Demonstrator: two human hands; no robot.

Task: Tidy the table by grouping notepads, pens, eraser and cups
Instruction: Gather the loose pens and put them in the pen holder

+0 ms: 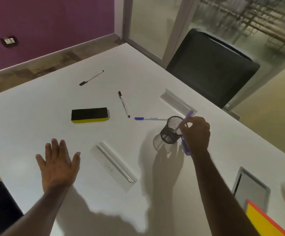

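Observation:
A black mesh pen cup stands on the white table. My right hand is shut on a purple pen whose lower end is inside the cup. A second purple object shows under that hand, mostly hidden. A blue-capped pen lies just left of the cup. Two black-capped pens lie farther out, one mid-table and one toward the far edge. A black and yellow eraser rests left of them. My left hand hovers open and flat over the table, holding nothing.
Two clear name-plate holders lie on the table, one near me and one beyond the cup. A grey cable hatch and a yellow notepad sit at the right. A black chair stands at the far side.

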